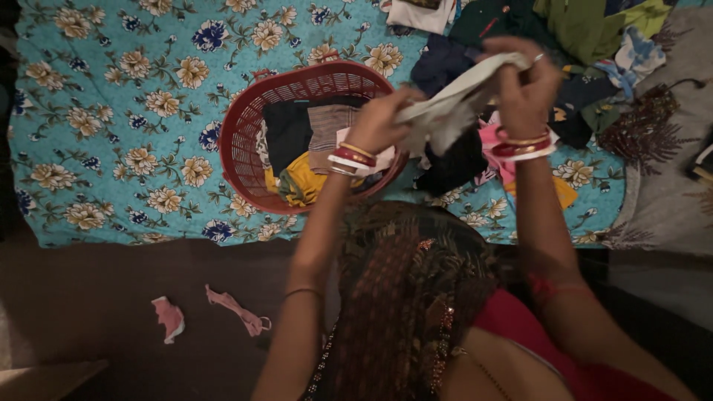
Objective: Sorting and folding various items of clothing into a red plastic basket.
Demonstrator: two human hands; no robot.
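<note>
Both my hands hold a pale whitish cloth (pixel 449 110) stretched between them above the bed. My left hand (pixel 382 119) grips its lower end just over the right rim of a red plastic laundry basket (pixel 245 119). My right hand (pixel 523 85) grips the upper end, raised higher and to the right. Red and gold bangles sit on both wrists. The basket holds several folded clothes: a black one, a striped brown one, a yellow one.
A turquoise floral sheet (pixel 126 111) covers the bed. A heap of loose clothes (pixel 579 67) lies at the upper right, with a grey textile (pixel 668 186) beside it. Two pink cloth scraps (pixel 169 318) lie on the dark floor below.
</note>
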